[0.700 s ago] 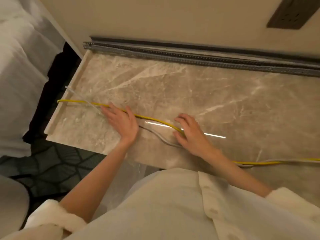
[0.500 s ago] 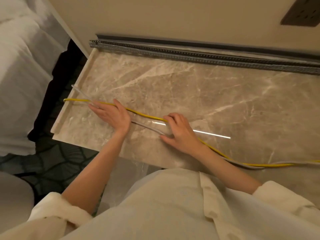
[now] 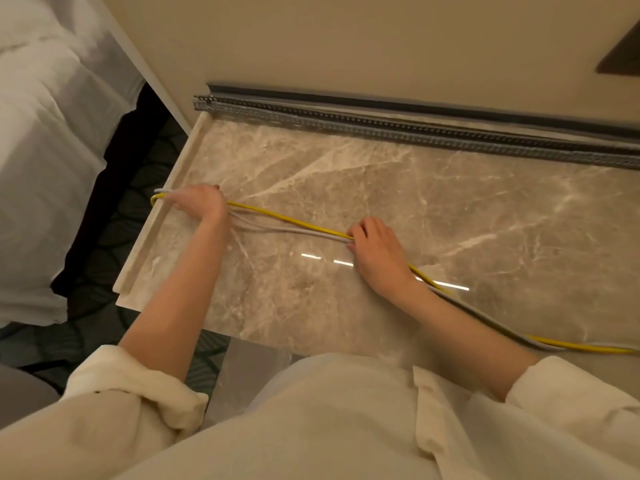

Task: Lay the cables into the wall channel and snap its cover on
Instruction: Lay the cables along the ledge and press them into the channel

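A yellow cable [image 3: 291,220] and grey cables [image 3: 277,230] run together across the marble top [image 3: 450,209], from its left rim to the right edge of view. My left hand [image 3: 199,201] is closed on the bundle near the cable ends at the left rim. My right hand [image 3: 375,252] pinches the same bundle near the middle. The grey slotted wall channel [image 3: 398,128] lies open along the back of the top, at the foot of the wall. A darker strip [image 3: 415,107], possibly its cover, runs just behind it.
A bed with white bedding [image 3: 45,140] stands to the left across a dark gap. A dark socket plate [image 3: 623,57] is on the wall at upper right. The marble top's raised left rim [image 3: 162,216] and its front edge are close to my body.
Both hands slid left along the cables and closed on them. The grey cables, earlier sagging apart from the yellow one, now lie gathered beside it.
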Demonstrator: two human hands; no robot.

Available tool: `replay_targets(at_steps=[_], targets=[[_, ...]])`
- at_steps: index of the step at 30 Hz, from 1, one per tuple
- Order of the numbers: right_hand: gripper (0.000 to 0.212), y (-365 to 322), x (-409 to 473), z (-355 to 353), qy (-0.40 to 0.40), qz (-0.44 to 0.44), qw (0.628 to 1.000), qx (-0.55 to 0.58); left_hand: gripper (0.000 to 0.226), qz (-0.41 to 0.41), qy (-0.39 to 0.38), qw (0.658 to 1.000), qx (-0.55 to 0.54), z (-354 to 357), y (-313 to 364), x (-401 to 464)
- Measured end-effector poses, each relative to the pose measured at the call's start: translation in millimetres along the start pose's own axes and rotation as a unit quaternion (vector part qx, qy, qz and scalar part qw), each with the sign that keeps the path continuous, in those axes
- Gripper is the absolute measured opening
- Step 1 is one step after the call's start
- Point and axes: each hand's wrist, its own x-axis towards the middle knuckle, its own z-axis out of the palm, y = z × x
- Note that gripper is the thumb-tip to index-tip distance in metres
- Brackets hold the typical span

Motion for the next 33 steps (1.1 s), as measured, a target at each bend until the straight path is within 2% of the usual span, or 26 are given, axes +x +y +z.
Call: replay_targets(at_steps=[3,7,11,16,18,20,25,27,30,33], targets=[[0.009,10.4,27.9,-4.2,0.0,0.005,1.0,-0.027,0.026,-0.01,-0.037,0.999,-0.011,17.9,14.1,9.1],[0.014,28.0,65.8,-9.5,-0.009,0.002,0.997,-0.075,0.025,0.002,-0.058,0.996,-0.069,47.1,40.2,9.6],[0.014,46.6,102.1,-19.5,-0.039,0.035,0.998,-0.024,0.008,-0.019,-0.104,0.987,-0.124,70.8,61.2,19.3],[0.023,66.1,133.3,-27.6,-0.041,0.03,0.998,-0.036,0.005,0.001,-0.144,0.981,-0.127,94.7,70.0,31.6],[0.025,71.7,142.1,-29.4,-0.041,0.027,0.998,-0.04,0.017,0.013,-0.158,0.98,-0.119,101.2,72.7,33.8],[0.025,76.5,148.8,-30.3,-0.04,0.031,0.998,-0.039,0.024,0.026,-0.168,0.98,-0.098,105.7,73.2,37.5],[0.017,91.5,152.4,-26.3,-0.039,0.029,0.999,-0.01,0.006,0.058,-0.186,0.98,-0.03,107.4,65.3,44.8],[0.019,99.3,145.9,-25.0,-0.039,0.046,0.998,0.016,0.01,0.095,-0.178,0.979,0.037,106.2,58.9,41.3],[0.023,112.6,128.7,-25.2,-0.038,0.07,0.996,0.051,0.028,0.186,-0.155,0.955,0.174,104.1,50.3,14.3],[0.032,124.6,105.0,-28.6,-0.034,0.063,0.996,0.061,0.038,0.261,-0.132,0.928,0.23,102.9,37.5,-31.2]])
